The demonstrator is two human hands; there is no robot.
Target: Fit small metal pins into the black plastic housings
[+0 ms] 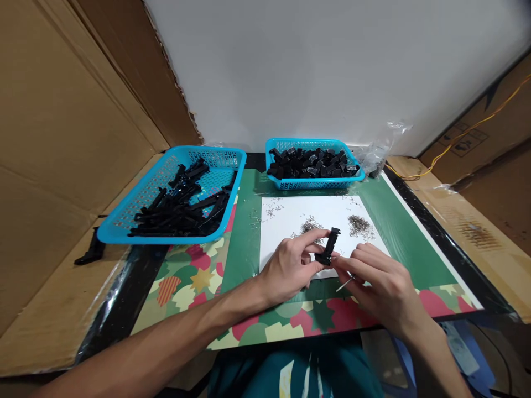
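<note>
Between the thumb and fingers of my left hand (pixel 290 260) is a black plastic part (pixel 329 247), held tilted above a white sheet (pixel 286 221). My right hand (pixel 379 279) meets the lower end of that part with its fingertips pinched together. A thin, light-coloured metal tool (pixel 344 284) sticks out below the right fingers; its other end is hidden in the hand. Whatever the right fingertips press at the part is too small to make out. Two piles of tiny metal pieces lie on the sheet, a nearer pile (pixel 310 225) behind my left hand and a right pile (pixel 360 226).
A blue basket (pixel 108 235) at the left holds several long black parts. Behind the sheet, another blue basket (pixel 286 184) is full of small black pieces. A clear plastic bag (pixel 379 155) stands beside it. One black part (pixel 92 249) lies on cardboard at far left. Cardboard walls flank both sides.
</note>
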